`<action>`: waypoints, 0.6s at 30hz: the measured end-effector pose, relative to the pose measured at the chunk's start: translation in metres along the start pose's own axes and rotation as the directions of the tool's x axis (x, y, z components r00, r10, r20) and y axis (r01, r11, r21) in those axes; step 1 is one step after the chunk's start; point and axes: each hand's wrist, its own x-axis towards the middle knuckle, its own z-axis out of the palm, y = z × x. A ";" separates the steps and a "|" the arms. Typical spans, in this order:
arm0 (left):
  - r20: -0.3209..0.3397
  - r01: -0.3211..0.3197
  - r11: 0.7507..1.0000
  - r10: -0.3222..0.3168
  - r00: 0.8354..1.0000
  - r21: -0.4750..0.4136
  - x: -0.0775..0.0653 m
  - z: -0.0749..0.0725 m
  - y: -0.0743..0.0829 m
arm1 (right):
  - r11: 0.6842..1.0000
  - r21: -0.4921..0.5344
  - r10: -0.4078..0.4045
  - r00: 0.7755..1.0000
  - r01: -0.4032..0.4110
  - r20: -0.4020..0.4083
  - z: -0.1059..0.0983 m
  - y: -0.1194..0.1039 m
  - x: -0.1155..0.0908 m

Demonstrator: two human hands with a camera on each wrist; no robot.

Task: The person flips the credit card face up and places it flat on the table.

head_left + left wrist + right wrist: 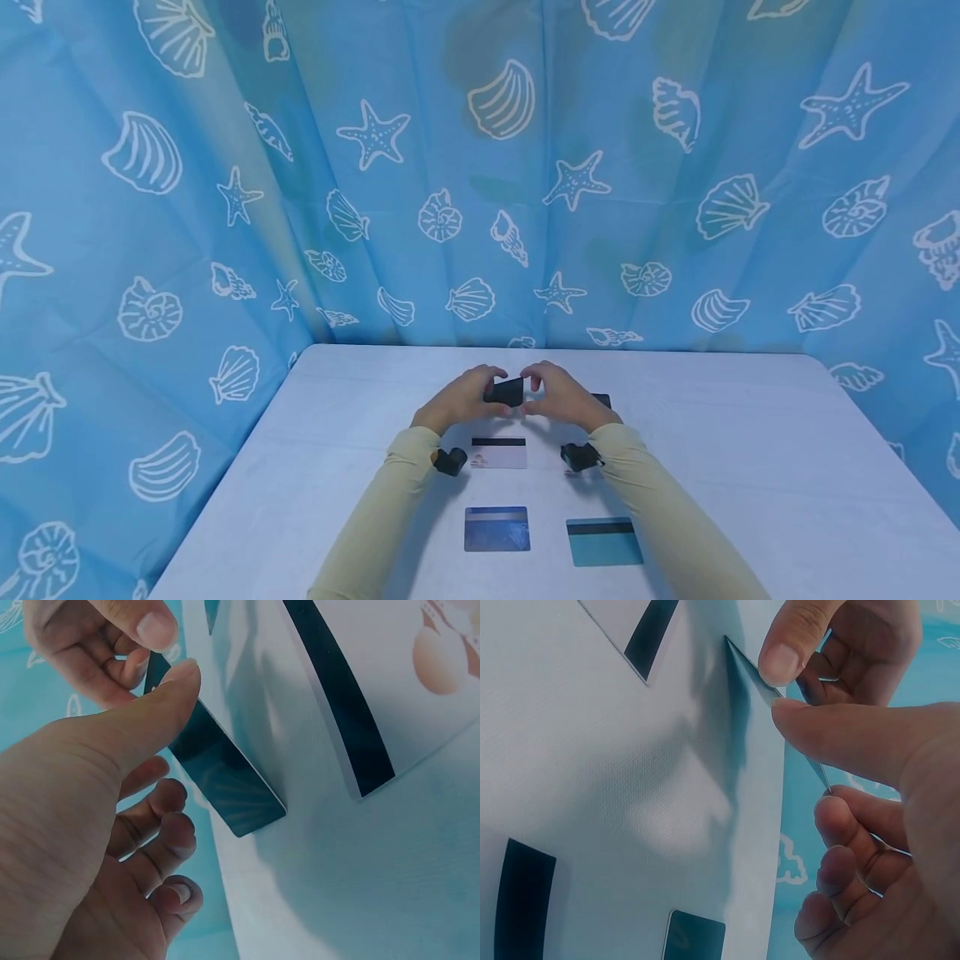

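Above the far part of the white table, both hands hold one dark card (507, 392) between them. My left hand (465, 395) pinches it from the left; in the left wrist view its thumb (176, 694) lies on the card's dark face, with several fingers curled behind. From the other side, my right hand (561, 395) pinches the card at its edge, its thumb (817, 727) close beside the left thumb. The right wrist view shows the card (822, 777) nearly edge-on and tilted. Nearer than the hands lies a pale card with a black stripe (501, 454).
On the white table (750, 467) a blue card (497, 530) and a teal card with a dark stripe (604, 543) lie nearest. Another dark card (602, 400) is partly hidden behind the right wrist. A blue shell-patterned curtain (480, 208) hangs behind the table.
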 end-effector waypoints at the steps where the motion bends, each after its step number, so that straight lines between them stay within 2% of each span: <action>1: 0.003 0.002 1.000 -0.002 1.000 0.001 0.000 0.000 0.001 | 1.000 0.001 0.003 1.000 -0.003 0.000 0.000 0.000 0.000; 11: 0.029 -0.030 0.999 0.029 0.999 0.040 0.005 -0.001 0.009 | 1.000 -0.011 0.009 1.000 -0.009 -0.013 -0.001 -0.002 -0.002; 18: 0.027 -0.062 0.996 0.060 0.998 0.068 0.007 -0.002 0.014 | 1.000 -0.004 -0.020 1.000 0.020 -0.020 -0.002 -0.004 -0.003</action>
